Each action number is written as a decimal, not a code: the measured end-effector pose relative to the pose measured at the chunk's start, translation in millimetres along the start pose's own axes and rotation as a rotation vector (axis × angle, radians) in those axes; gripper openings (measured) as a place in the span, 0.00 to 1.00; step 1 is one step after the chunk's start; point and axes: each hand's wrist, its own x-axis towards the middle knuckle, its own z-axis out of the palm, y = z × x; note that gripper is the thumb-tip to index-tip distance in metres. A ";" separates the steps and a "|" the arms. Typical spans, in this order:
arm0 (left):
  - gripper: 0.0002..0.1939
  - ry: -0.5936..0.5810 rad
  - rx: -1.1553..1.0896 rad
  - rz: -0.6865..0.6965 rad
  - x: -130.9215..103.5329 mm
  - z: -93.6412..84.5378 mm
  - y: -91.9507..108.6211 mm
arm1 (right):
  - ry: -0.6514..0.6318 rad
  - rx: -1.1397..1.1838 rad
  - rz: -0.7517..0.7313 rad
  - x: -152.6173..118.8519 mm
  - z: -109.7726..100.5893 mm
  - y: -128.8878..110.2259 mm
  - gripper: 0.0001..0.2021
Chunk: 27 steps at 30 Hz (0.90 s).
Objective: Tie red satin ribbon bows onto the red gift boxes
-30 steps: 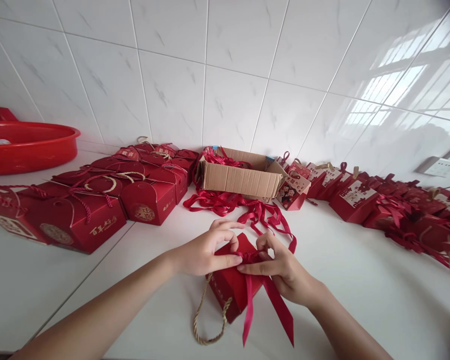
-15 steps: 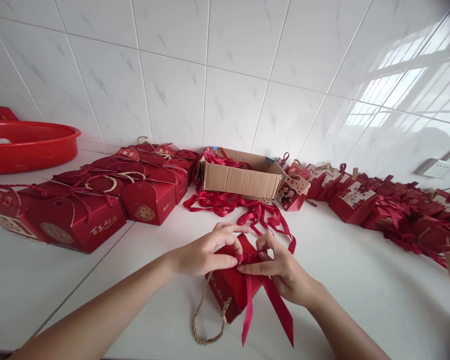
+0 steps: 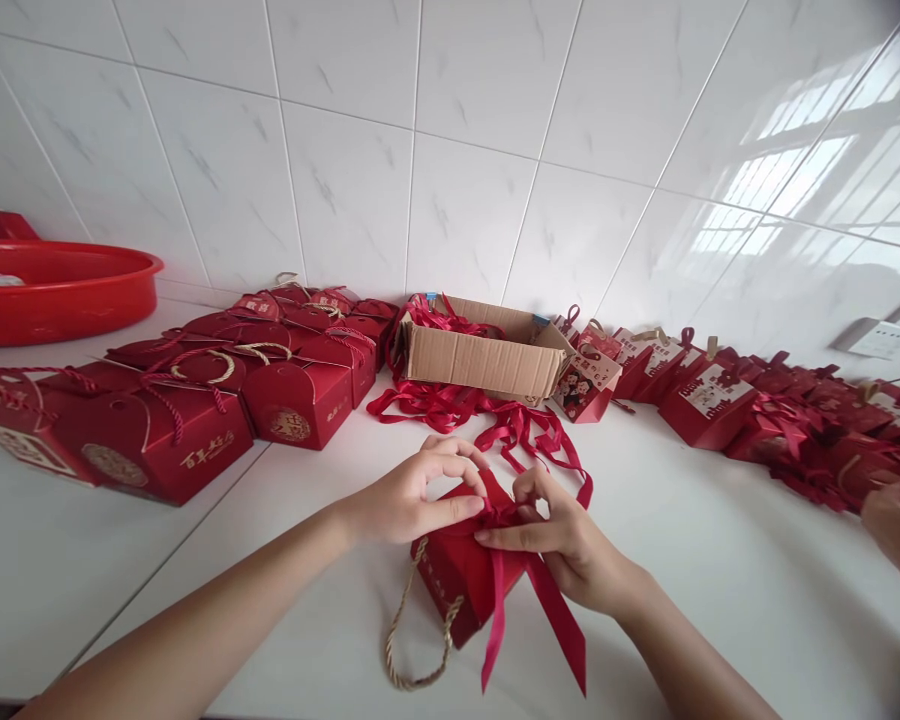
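Fingers of the left hand [image 3: 427, 492] and right hand [image 3: 581, 555] pinch red ribbon [image 3: 563, 620] from either side of its knot [image 3: 502, 515], probably to keep it centred atop the red box [image 3: 461, 575], which sits on the desk [image 3: 307, 640].

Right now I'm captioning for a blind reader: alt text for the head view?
A person's left hand and right hand finger red ribbon atop a red box with a gold rope handle. Beyond sit a cardboard box of ribbon and more red boxes; another person's hand shows at right.
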 end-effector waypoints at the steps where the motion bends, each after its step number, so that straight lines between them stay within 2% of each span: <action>1: 0.06 0.015 0.024 0.012 -0.4 -0.9 -0.4 | 0.001 -0.001 -0.002 0.4 -0.1 -0.1 0.20; 8: 0.10 -0.038 0.068 0.028 -1.0 -3.3 -5.4 | 0.007 0.003 0.005 -0.1 0.4 -0.2 0.22; 15: 0.08 -0.038 -0.002 0.027 2.3 -0.8 -5.7 | -0.003 -0.015 0.024 -1.2 0.5 -0.4 0.19; 19: 0.05 -0.010 -0.011 0.032 2.9 2.0 -3.7 | 0.001 -0.017 0.018 -1.0 0.7 -0.1 0.19; 27: 0.05 0.064 -0.087 0.034 3.8 7.5 -2.8 | -0.011 0.025 0.033 -0.7 0.0 -1.1 0.18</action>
